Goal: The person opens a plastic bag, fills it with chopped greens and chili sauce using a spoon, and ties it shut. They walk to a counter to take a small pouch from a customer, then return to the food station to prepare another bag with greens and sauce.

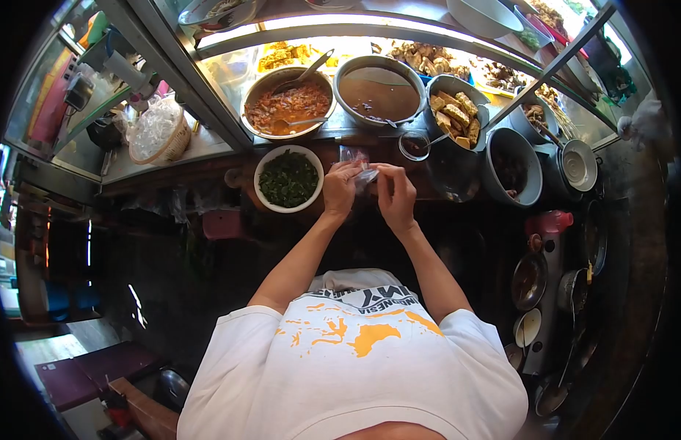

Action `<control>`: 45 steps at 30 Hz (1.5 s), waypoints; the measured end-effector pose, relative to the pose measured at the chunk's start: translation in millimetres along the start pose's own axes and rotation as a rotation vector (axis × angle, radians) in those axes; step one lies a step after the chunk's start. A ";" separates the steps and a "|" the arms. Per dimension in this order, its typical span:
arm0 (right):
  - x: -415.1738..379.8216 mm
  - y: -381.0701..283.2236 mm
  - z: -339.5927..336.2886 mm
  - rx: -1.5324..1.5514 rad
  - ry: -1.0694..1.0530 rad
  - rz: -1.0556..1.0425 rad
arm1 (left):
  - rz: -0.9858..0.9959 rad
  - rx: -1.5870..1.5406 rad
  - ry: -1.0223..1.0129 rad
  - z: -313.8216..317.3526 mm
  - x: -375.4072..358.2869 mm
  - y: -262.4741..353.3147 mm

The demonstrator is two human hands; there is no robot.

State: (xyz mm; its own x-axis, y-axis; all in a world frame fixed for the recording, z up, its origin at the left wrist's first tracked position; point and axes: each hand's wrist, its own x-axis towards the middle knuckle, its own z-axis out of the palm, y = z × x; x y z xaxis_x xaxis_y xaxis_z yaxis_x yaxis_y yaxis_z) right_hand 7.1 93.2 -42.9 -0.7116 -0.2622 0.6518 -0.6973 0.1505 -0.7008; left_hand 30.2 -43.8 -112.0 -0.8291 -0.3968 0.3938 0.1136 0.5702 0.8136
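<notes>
Near the middle of the counter, my left hand [340, 189] is closed on a small clear plastic bag [365, 178]. My right hand [395, 194] pinches the right side of the same bag with its fingertips. Something reddish shows through the plastic above my left fingers; I cannot make out what it is. Just left of my left hand stands a white bowl [322, 176] of chopped green leaves [288, 179]. Beyond my right hand sits a small glass bowl [414, 145] with dark contents and a spoon in it.
Behind the hands stand a pot of red-orange stew [288, 103] with ladles, a pot of brown broth [377, 89] and a pot of fried pieces [456, 116]. A grey pot [513, 167] is at the right. A basket of plastic bags [158, 130] is at the left. Glass-case frames enclose the counter.
</notes>
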 end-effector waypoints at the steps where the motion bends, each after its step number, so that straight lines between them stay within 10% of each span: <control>1: 0.3 -3.8 -2.7 0.080 0.047 0.086 | 0.007 0.020 0.001 3.1 -0.4 -5.4; 7: 34.1 -21.4 -23.0 0.402 0.283 0.409 | 0.153 0.220 -0.151 2.8 -8.9 -5.6; 11: 34.8 -21.8 -32.8 0.544 0.210 0.552 | -0.414 -1.198 -0.371 -43.4 8.9 48.4; 15: 31.3 -29.4 -29.7 0.538 0.147 0.593 | -0.075 -0.678 -0.286 -56.7 16.1 87.2; 23: 25.1 -38.4 -20.4 0.577 0.104 0.554 | -0.812 -1.395 -0.518 -88.9 48.2 79.1; 30: 26.2 -51.2 -16.8 0.518 0.121 0.535 | -0.398 -0.804 -0.548 -94.4 50.5 86.0; 45: 35.6 -73.2 -11.9 -0.112 0.049 0.350 | -0.340 -0.845 -0.246 -73.6 31.8 99.6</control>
State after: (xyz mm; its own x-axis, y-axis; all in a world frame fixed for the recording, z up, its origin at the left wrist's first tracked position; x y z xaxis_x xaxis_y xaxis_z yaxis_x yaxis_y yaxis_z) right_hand 31.9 84.2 35.1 -0.9101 -0.1306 0.3933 -0.4140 0.3271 -0.8495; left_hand 55.5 -52.5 13.1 -0.9720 -0.2283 0.0551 0.1235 -0.2973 0.9468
